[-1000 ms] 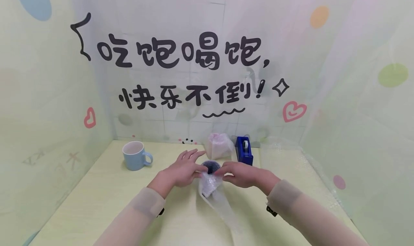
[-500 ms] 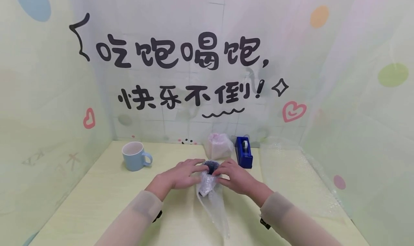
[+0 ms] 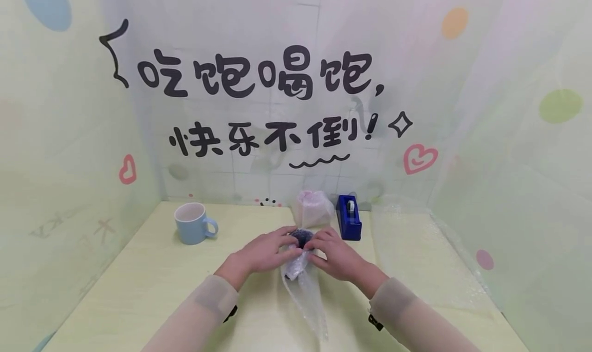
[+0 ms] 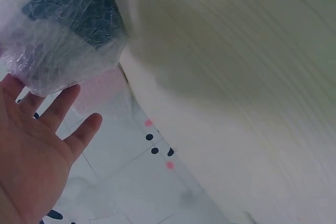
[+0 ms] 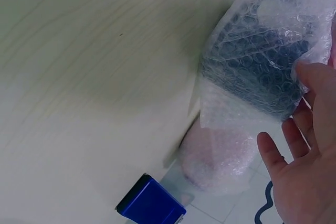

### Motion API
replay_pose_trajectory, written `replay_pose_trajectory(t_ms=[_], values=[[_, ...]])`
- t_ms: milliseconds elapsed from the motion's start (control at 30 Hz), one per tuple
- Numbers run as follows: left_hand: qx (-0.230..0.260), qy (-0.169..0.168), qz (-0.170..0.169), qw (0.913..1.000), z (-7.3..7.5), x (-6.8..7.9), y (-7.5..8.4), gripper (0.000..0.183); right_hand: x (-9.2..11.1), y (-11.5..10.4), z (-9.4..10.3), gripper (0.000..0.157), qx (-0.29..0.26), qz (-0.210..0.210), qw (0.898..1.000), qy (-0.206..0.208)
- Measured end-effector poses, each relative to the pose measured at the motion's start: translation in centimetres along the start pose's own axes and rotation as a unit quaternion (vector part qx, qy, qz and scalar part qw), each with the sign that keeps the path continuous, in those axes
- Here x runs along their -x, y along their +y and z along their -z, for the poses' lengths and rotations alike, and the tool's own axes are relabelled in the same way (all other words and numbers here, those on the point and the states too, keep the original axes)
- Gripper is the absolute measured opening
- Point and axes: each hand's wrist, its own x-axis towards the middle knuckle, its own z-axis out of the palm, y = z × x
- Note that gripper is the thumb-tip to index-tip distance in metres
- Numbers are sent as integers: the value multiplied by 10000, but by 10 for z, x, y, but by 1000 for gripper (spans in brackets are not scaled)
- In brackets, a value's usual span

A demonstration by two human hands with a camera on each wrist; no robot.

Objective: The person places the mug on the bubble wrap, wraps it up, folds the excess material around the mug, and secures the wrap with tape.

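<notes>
A dark blue cup (image 3: 302, 237), its mouth facing up in the head view, stands in bubble wrap (image 3: 296, 266) between my hands. A loose tail of wrap hangs toward the table's front. My left hand (image 3: 268, 250) holds the wrap at the cup's left rim, thumb in front and fingers behind. At the right rim, my right hand (image 3: 338, 255) pinches the wrap between thumb and fingers. The right wrist view shows the right thumb (image 5: 315, 74) pressing the bubbled side. In the left wrist view, the left fingers (image 4: 62, 107) reach along the wrap; the thumb is hidden.
A light blue mug (image 3: 190, 223) stands at the back left of the table (image 3: 139, 285). Behind the cup is a pink wrapped bundle (image 3: 314, 208), with a blue tape dispenser (image 3: 349, 218) beside it. Bubble wrap sheeting (image 3: 416, 259) lies on the right.
Both hands have drawn closer together at the cup's mouth. The right hand has shifted slightly left and its forearm has swung inward. The wrap's loose tail has moved left.
</notes>
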Motion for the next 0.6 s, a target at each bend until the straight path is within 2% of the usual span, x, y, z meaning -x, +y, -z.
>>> replay_pose_trajectory(t_ms=[67,133,267,367,467,533,600], values=[[-83,89,21,9999,0,-2,2,57,2,0,0,19,164,169,9996,163],[-82,142,44,9999,0,-4,3,54,7,-1,2,29,469,376,9976,354],[-25,111,163,9998,1,-7,6,55,29,-9,7,47,1006,831,9886,756],[3,120,232,9997,3,-9,7,57,55,-19,9,58,1160,1240,9831,687],[44,133,357,9993,4,-8,8,58,76,-28,2,70,1285,1651,9763,549],[87,141,443,9989,4,-8,8,57,84,-34,-5,68,1412,1794,9717,613],[141,121,515,9985,1,-7,8,58,87,-37,-11,58,1419,2011,9659,801]])
